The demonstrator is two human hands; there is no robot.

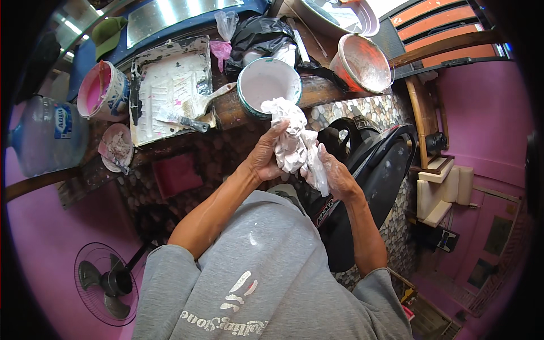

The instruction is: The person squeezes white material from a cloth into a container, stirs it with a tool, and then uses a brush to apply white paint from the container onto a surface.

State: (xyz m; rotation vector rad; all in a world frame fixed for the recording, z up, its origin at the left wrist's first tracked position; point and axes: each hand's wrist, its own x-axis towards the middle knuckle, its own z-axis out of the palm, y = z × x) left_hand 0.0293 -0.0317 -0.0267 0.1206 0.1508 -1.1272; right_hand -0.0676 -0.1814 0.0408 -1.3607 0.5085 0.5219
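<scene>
A crumpled white plastic bag (290, 144), dusted with white, is held in front of my chest between both hands. My left hand (264, 154) grips its left side, with the thumb on top. My right hand (338, 175) is closed round its twisted, clearer end, which hangs down past the fingers. What is inside the bag cannot be made out. Just beyond it stands a bucket (271, 69) with a white inside and a teal rim; the bag's top overlaps the near rim.
A paint-stained tray (164, 71) holds a brush (198, 103) and a scraper (192, 123). Left of it are a pink-stained bucket (116, 93), a small dish (126, 136) and a large water bottle (48, 136). An orange-stained bucket (362, 62) stands right; a black motorcycle (374, 187) is close beside me.
</scene>
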